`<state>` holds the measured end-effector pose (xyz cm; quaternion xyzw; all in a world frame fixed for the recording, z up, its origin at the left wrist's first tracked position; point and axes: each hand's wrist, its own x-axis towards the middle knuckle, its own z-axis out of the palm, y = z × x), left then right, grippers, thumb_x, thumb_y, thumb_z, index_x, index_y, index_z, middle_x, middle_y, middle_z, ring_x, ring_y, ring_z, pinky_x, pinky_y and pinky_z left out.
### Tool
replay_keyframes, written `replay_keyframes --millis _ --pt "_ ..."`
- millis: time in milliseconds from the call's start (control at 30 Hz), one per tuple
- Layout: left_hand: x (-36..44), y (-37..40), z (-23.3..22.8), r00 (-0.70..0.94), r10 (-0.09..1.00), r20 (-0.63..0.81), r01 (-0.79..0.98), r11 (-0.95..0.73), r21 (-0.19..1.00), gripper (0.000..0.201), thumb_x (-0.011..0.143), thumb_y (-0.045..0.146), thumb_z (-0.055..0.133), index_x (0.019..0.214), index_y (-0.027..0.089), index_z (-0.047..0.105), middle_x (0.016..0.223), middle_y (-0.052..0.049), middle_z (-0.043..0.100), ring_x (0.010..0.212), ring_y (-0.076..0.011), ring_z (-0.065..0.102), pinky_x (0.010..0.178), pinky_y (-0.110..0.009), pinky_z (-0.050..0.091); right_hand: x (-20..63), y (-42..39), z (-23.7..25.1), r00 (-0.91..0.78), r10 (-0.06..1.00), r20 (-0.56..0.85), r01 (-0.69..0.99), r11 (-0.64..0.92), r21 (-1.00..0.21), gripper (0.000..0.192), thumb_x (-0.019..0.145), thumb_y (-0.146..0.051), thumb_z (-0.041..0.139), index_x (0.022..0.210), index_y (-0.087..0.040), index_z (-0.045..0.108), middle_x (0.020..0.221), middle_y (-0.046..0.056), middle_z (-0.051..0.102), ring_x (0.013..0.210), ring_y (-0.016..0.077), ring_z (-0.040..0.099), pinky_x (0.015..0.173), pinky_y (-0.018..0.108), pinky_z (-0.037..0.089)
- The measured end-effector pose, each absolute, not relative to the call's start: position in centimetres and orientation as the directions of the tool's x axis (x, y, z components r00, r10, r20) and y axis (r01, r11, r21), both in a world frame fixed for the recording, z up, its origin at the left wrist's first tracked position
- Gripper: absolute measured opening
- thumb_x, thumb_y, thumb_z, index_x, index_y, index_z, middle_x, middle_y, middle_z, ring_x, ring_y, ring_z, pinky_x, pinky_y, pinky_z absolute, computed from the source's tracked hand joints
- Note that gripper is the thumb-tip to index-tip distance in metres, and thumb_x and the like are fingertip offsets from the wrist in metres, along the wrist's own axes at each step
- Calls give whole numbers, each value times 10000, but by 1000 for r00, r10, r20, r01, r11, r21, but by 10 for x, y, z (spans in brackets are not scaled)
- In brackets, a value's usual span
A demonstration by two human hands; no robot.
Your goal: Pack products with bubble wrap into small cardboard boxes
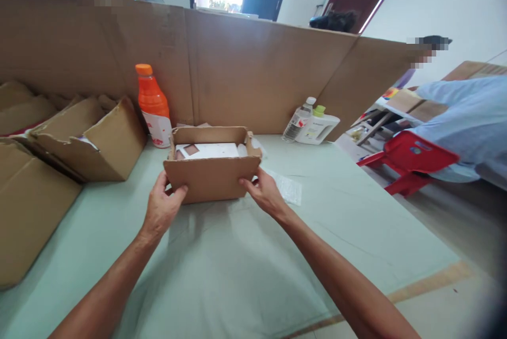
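Observation:
A small open cardboard box (209, 178) stands in the middle of the pale green table (222, 270), with a white item with brown squares (206, 150) lying inside. My left hand (161, 207) grips the box's near left corner, thumb on the front flap. My right hand (264, 191) holds the near right corner, fingers against the side. The front flap stands upright between both hands. A clear plastic bag (288, 188) lies flat on the table just right of my right hand.
An orange bottle (153, 106) stands behind the box on the left. A clear bottle (298, 120) and a white jug (318, 126) stand at the back right. Cardboard boxes (91, 141) are piled at left. A tall cardboard wall (245, 69) backs the table. A red stool (407, 157) and a person in blue (467, 117) are at right.

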<state>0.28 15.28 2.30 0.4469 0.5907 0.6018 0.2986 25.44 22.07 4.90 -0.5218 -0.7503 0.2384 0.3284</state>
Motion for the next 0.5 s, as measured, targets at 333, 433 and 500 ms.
replay_keyframes --millis 333,433,500 --pt "-5 -7 0 -489 871 -52 242 193 951 490 720 508 757 1106 222 657 1047 -62 745 1069 -281 695 996 -420 536 315 57 16 -333 849 410 536 529 -658 509 913 -481 662 1339 -222 557 1219 124 668 1083 293 661 936 425 564" --pt "-26 -27 -1 -522 853 -25 399 270 876 500 686 616 748 1001 235 673 961 -44 739 947 -267 709 837 -372 578 318 68 4 -449 825 343 416 533 -737 1018 791 -666 730 1592 -242 266 1575 163 401 1427 381 426 1165 538 400" --pt "-30 -28 1 -490 871 34 529 267 805 511 653 699 724 843 228 669 768 -23 698 684 -225 665 598 -326 544 319 86 -3 -517 801 302 334 514 -790 1249 705 -739 753 1638 -242 90 1674 159 201 1526 393 247 1235 562 276"
